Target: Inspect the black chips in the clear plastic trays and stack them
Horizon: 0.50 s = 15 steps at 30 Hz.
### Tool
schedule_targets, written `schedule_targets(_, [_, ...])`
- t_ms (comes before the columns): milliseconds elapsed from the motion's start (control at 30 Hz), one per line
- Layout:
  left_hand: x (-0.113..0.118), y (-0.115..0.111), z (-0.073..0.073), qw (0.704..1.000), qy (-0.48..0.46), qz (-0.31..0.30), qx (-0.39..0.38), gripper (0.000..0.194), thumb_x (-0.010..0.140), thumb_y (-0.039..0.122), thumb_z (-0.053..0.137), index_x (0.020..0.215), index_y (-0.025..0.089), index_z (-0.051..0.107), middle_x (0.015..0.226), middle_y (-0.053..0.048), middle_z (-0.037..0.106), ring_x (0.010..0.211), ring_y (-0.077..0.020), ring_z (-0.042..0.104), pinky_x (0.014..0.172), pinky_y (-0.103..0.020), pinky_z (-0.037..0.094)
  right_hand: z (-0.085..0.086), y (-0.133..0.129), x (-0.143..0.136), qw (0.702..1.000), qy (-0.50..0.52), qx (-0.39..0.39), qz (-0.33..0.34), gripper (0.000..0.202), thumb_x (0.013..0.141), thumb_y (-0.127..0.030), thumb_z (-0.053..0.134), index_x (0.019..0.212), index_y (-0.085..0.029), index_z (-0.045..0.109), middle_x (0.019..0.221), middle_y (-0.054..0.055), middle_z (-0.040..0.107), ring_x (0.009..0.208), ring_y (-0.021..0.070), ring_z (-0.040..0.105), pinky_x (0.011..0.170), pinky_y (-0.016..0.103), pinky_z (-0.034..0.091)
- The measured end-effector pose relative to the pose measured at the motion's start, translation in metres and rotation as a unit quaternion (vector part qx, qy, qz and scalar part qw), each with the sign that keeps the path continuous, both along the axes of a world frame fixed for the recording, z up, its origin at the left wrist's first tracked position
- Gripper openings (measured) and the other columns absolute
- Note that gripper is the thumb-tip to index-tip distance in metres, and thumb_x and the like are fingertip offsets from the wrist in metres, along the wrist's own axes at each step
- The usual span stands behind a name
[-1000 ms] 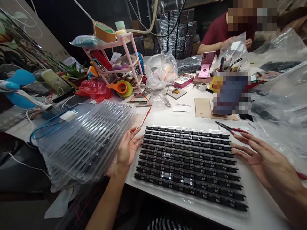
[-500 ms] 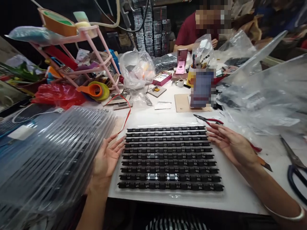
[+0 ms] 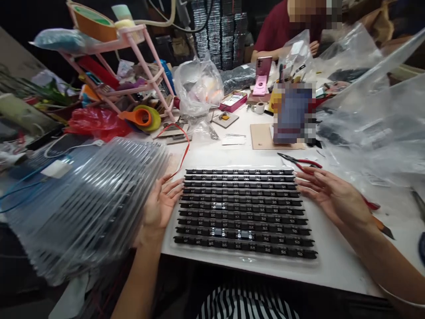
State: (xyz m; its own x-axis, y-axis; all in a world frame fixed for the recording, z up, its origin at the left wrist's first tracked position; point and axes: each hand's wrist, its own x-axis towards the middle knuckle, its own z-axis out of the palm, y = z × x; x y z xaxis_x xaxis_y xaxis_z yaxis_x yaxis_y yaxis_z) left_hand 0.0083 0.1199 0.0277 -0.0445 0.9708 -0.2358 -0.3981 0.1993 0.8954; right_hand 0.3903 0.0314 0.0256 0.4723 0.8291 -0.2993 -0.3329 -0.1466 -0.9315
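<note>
A clear plastic tray [image 3: 247,260] with several rows of black strips [image 3: 239,212] lies flat on the white table near its front edge. A few silvery pieces show among the dark rows. My left hand [image 3: 161,206] is at the tray's left side, palm turned inward, fingers apart and fingertips at its edge. On the opposite side my right hand [image 3: 332,192] is also open, its fingertips by the upper right edge. Neither hand is closed round anything. Whether the fingertips press on the tray is hard to tell.
Stacked clear trays [image 3: 96,199] stand at the left. Pliers with red handles [image 3: 299,161] lie behind my right hand, a cutter [image 3: 381,228] beside that wrist. Farther back are a pink rack [image 3: 152,82], plastic bags [image 3: 199,86], a phone [image 3: 263,68] and a seated person [image 3: 274,33].
The whole view has shifted, so the tray, table and both hands appear farther right and slightly higher. My hands keep nearly the same place beside the tray.
</note>
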Motion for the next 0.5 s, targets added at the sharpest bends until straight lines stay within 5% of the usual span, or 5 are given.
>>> schedule_targets(333, [0.000, -0.003, -0.006, 0.998, 0.045, -0.005, 0.050, 0.044, 0.087, 0.050, 0.052, 0.115, 0.017, 0.053, 0.095, -0.011, 0.071, 0.087, -0.0188, 0.067, 0.082, -0.032, 0.048, -0.019, 0.003, 0.010, 0.998, -0.061, -0.008, 0.025, 0.028, 0.076, -0.044, 0.065, 0.096, -0.024, 0.066, 0.099, 0.011, 0.069, 0.092, 0.0247, 0.066, 0.078, 0.035, 0.054])
schedule_targets(500, [0.007, -0.006, -0.015, 0.980, 0.175, 0.001, 0.093, 0.055, 0.087, 0.058, 0.049, 0.127, 0.021, 0.053, 0.109, -0.009, 0.068, 0.109, -0.0229, 0.061, 0.089, -0.031, 0.043, -0.017, 0.001, 0.002, 0.982, -0.189, 0.000, 0.019, 0.038, 0.074, -0.048, 0.068, 0.101, -0.021, 0.064, 0.099, 0.011, 0.069, 0.093, 0.0256, 0.065, 0.091, 0.043, 0.050])
